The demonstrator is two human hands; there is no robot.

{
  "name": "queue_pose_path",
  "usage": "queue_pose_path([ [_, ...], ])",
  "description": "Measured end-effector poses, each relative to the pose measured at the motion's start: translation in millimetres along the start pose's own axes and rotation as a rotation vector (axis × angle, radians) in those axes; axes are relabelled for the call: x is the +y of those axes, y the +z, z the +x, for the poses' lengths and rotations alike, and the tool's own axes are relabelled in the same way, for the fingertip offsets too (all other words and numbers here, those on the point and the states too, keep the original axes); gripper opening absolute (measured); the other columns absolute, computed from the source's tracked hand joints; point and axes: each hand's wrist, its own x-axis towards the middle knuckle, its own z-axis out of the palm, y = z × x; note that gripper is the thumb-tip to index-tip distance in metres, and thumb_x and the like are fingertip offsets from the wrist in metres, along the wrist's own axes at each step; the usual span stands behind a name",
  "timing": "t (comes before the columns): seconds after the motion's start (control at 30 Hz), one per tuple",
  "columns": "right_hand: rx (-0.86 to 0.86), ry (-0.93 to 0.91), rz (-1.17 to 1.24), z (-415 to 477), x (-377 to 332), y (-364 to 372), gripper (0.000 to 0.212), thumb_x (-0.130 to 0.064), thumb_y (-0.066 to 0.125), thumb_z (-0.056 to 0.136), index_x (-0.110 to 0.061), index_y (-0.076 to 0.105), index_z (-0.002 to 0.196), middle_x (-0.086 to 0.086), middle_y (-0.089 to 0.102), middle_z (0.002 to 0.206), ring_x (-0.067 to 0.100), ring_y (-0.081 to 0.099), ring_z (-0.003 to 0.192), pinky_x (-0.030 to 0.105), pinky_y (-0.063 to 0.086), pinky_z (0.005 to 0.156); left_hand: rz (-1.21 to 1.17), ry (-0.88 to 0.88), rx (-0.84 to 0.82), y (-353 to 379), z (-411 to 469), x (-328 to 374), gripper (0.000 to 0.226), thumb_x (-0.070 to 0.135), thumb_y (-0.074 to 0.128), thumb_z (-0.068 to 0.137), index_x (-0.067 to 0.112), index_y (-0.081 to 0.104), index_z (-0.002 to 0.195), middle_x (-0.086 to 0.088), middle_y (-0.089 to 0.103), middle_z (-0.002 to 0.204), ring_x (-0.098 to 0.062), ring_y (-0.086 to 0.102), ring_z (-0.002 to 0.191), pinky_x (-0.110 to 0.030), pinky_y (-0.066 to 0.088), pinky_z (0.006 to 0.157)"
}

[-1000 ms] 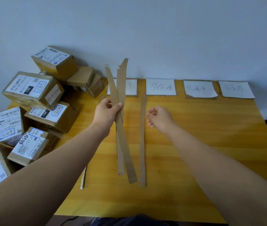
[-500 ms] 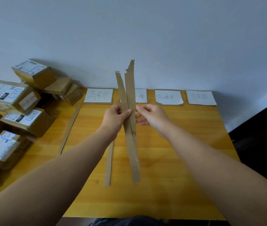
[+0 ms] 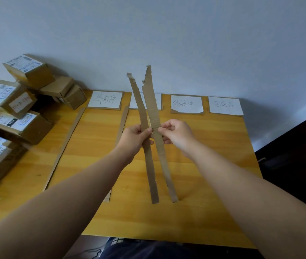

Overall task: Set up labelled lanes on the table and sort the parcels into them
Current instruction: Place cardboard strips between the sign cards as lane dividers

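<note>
Two long cardboard strips stand nearly upright above the yellow wooden table (image 3: 213, 146). My left hand (image 3: 135, 137) pinches the left strip (image 3: 149, 165) at its middle. My right hand (image 3: 176, 135) pinches the right strip (image 3: 162, 157). Their lower ends reach the table and splay slightly apart. Two more strips lie flat: one (image 3: 68, 143) beside the parcels, another (image 3: 123, 120) partly hidden behind my left hand. White handwritten labels (image 3: 105, 100) (image 3: 186, 104) (image 3: 225, 105) line the far edge; a further label hides behind the held strips. Several labelled cardboard parcels (image 3: 20, 126) are piled at the left.
A pale wall rises right behind the table. The right table edge drops off to a dark floor (image 3: 298, 156). My dark-clothed lap (image 3: 148, 249) shows under the near edge.
My right hand came in from the table and took hold of one of the two strips held by my left hand. The strips' lower ends have spread apart. The view shifted right.
</note>
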Motion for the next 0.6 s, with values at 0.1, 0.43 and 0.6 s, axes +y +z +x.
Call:
queue_pose_path([
  [0.1,0.003,0.016,0.011,7,7,4,0.004,-0.015,0.062,0.093,-0.013,0.060,0.096,0.008,0.069,0.092,0.018,0.065,0.077,0.024,0.053,0.064,0.030,-0.028,-0.004,-3,4,-4,0.014,0.020,0.055,0.097,0.016,0.066,0.090,0.003,0.072,0.078,-0.010,0.065,0.064,-0.018,0.050,0.055],
  [0.43,0.194,0.209,0.062,44,45,12,0.006,-0.014,0.060,0.094,-0.010,0.057,0.097,0.010,0.068,0.099,0.016,0.063,0.070,0.022,0.049,0.058,0.113,-0.142,-0.019,-28,39,-27,0.028,0.024,0.036,0.104,0.013,0.057,0.119,0.002,0.067,0.101,-0.012,0.064,0.081,-0.027,0.051,0.072],
  [0.6,0.236,0.300,0.049,56,72,20,0.005,-0.010,0.058,0.095,-0.009,0.057,0.099,0.010,0.066,0.099,0.018,0.064,0.073,0.023,0.050,0.057,0.115,-0.149,-0.005,-35,49,-43,0.018,0.014,0.048,0.100,0.013,0.066,0.099,-0.001,0.063,0.087,-0.016,0.061,0.082,-0.036,0.054,0.082],
])
